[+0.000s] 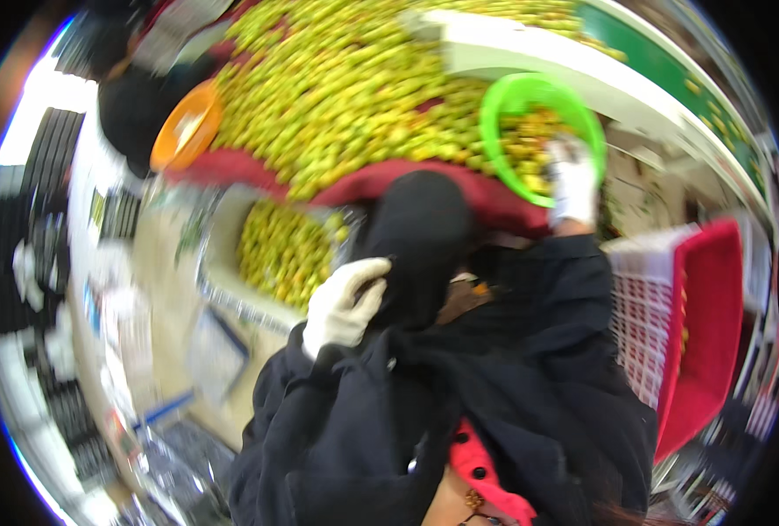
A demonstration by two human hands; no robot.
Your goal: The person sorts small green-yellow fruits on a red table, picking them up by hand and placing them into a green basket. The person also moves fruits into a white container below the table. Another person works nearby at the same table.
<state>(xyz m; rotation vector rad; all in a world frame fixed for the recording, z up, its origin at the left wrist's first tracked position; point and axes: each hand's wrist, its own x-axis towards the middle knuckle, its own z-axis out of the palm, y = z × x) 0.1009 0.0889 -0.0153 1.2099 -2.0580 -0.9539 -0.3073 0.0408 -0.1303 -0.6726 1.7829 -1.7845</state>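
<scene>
My right hand (570, 174), in a white glove, reaches over the near right rim of a bright green plastic basket (493, 141); its fingertips are among small yellow-orange fruits (524, 144) in there. Blur hides whether it grips any. My left hand (345, 306), also in a white glove, rests by my dark-clothed leg with its fingers curled; I cannot tell whether it holds anything. Many green-yellow fruits (343, 98) are spread over a dark red cloth (363, 186) in front of me. Beside my left hand stands a pale tub (221, 230) of similar fruits (281, 253).
An orange basin (189, 125) lies near another person (136, 112) in dark clothes at upper left. A red crate (705, 342) and a white lattice basket (642, 315) stand at my right. A green conveyor belt (665, 72) with white sides runs along the upper right.
</scene>
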